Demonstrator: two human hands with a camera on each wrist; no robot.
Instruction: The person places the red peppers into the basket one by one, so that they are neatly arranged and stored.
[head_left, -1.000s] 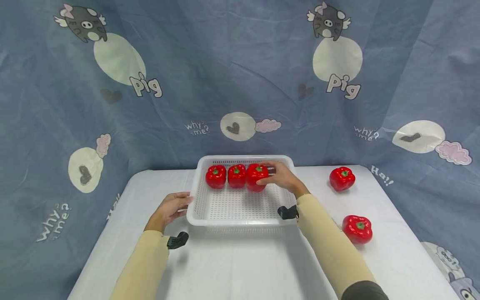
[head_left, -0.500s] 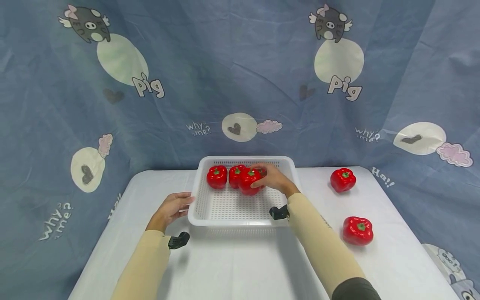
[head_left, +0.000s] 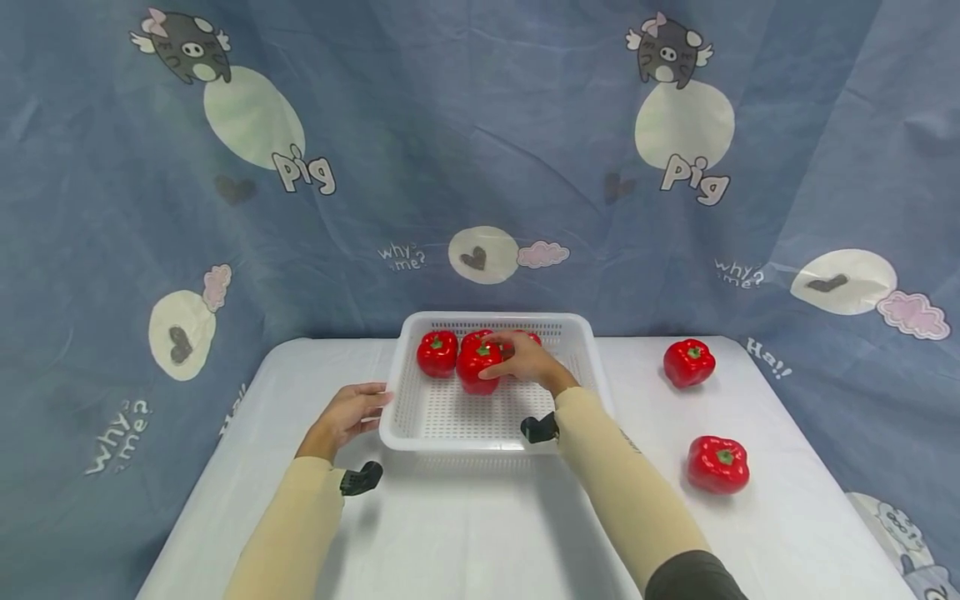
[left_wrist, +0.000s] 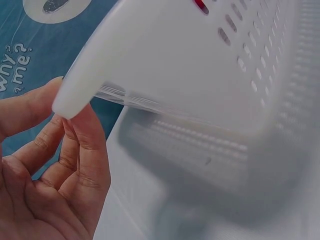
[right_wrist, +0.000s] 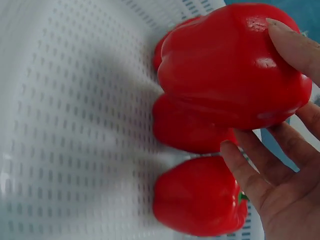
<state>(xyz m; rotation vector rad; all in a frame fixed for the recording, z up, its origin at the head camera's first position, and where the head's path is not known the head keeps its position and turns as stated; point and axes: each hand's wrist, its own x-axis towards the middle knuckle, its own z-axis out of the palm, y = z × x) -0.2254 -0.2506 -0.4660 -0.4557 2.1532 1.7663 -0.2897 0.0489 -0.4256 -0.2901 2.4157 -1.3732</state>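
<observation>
Red and glossy, the held bell pepper (head_left: 472,375) hangs over the floor of a white perforated plastic basket (head_left: 465,445), its green stem upward in the head view. The right hand (head_left: 528,364) is clamped on it, thumb on one side and fingers on the opposite side. Three more bell peppers sit in a row along the basket's back: the left bell pepper (head_left: 437,354) in full view, the middle bell pepper (head_left: 476,337) partly hidden behind the held one, and the right bell pepper (head_left: 535,337) mostly covered by the hand. The left hand (head_left: 355,412) pinches the basket's left rim between thumb and fingers, as the left wrist view shows. On the white tablecloth (head_left: 450,533), well to the right of the basket, lie a far bell pepper (head_left: 689,363) and, nearer the person, a near bell pepper (head_left: 717,465). Beige sleeves (head_left: 615,467) cover both arms, and a blue curtain (head_left: 420,150) printed with cartoon pigs stands behind the table
</observation>
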